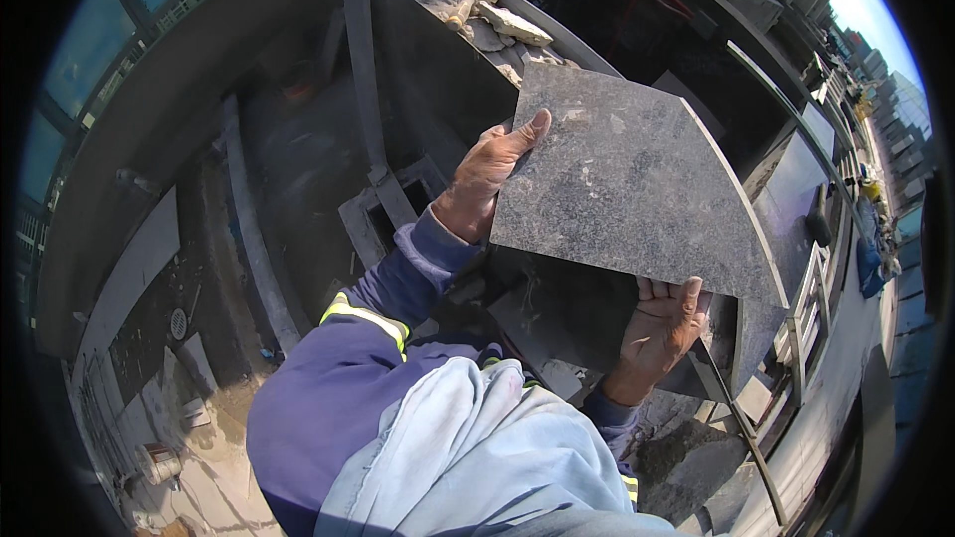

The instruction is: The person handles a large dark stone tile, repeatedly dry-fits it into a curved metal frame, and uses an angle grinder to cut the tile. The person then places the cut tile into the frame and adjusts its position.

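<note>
A large grey stone slab (637, 179) with one slanted corner and a speckled, dusty face is held up in front of me. My left hand (492, 174) grips its left edge, the thumb lying on the face and the fingers behind it. Under the lower right edge, my right hand (664, 330) supports the slab, palm up, with its fingertips hidden behind the stone. Beyond the slab's upper left corner, a trowel-like tool (473, 0) lies on a ledge beside mortar lumps (512, 25).
A metal post (363, 60) rises left of the ledge. A curved wall (189, 50) runs along the far left. Broken tile pieces (194, 363) and a paint roller or small tub (157, 462) lie lower left. On the right stand a metal railing (811, 308) and a long bar (741, 418).
</note>
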The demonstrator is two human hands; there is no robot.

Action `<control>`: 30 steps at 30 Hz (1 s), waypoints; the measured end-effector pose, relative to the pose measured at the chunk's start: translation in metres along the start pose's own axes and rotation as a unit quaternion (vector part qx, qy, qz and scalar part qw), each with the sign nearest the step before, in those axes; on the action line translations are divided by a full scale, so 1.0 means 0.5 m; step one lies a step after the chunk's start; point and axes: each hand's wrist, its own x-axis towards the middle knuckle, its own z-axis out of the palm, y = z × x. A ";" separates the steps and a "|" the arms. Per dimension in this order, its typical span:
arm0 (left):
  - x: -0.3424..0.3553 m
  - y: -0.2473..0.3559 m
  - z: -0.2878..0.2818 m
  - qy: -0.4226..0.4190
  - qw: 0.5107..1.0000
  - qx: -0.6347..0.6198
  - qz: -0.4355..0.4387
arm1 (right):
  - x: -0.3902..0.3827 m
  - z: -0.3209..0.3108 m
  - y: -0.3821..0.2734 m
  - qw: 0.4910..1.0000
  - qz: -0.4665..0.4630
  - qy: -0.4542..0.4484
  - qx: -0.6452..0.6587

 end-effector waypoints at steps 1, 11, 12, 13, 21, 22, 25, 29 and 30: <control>-0.046 -0.011 0.002 0.018 0.998 -0.032 0.042 | 0.008 0.023 0.003 1.000 0.008 0.015 0.011; -0.271 0.018 -0.160 0.231 0.933 -0.124 0.248 | 0.053 0.233 0.154 0.973 0.155 -0.168 -0.032; -0.270 0.029 -0.184 0.219 0.926 -0.145 0.270 | 0.071 0.266 0.173 0.961 0.204 -0.175 -0.057; -0.256 0.050 -0.209 0.229 0.918 -0.150 0.287 | 0.088 0.296 0.192 0.952 0.182 -0.240 -0.052; 0.058 0.405 -0.439 0.302 0.861 -0.089 0.400 | 0.069 0.283 0.269 0.822 0.259 -0.464 -0.204; 0.118 0.451 -0.467 0.308 0.848 -0.062 0.426 | 0.064 0.266 0.272 0.804 0.273 -0.470 -0.239; 0.279 0.573 -0.562 0.320 0.848 -0.074 0.416 | 0.049 0.230 0.276 0.790 0.365 -0.431 -0.239; 0.460 0.669 -0.686 0.351 0.849 -0.070 0.390 | 0.047 0.226 0.288 0.792 0.418 -0.376 -0.238; 0.489 0.680 -0.716 0.358 0.853 -0.065 0.375 | 0.049 0.228 0.293 0.776 0.448 -0.365 -0.253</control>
